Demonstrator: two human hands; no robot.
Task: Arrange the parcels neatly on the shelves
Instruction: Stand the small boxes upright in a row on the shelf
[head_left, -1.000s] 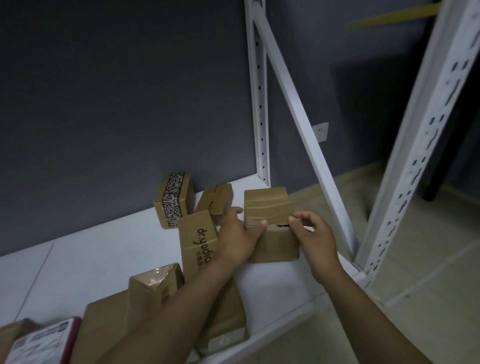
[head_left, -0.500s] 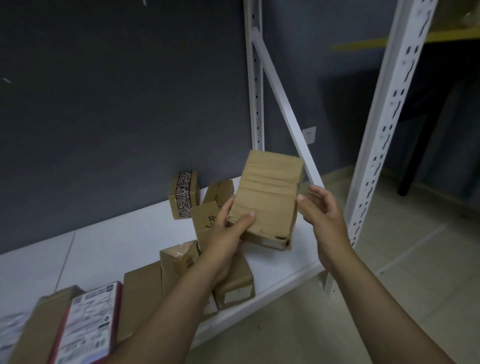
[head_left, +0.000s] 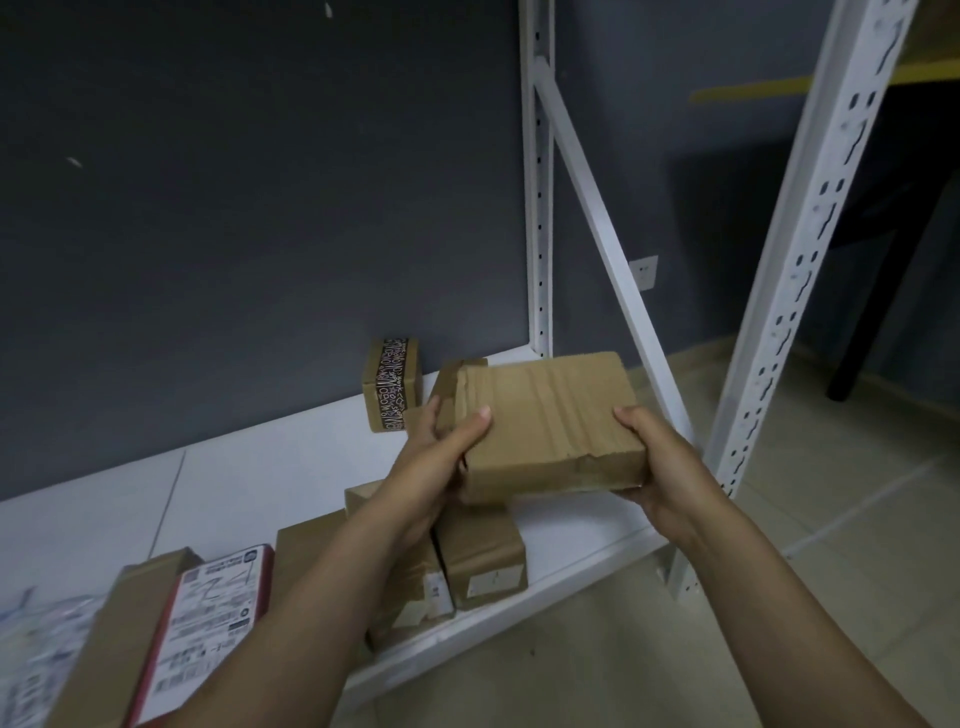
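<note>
The white shelf had a small box with black tape standing by its back edge. Brown boxes lay at its front edge. A red box with a white label lay further left.

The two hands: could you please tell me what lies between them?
A brown cardboard parcel, gripped at its ends by the left hand and the right hand; the head view shows it.

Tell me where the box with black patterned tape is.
In the head view, the taped box stands at the back of the white shelf, by the dark wall, just left of the plain box being held.
</note>
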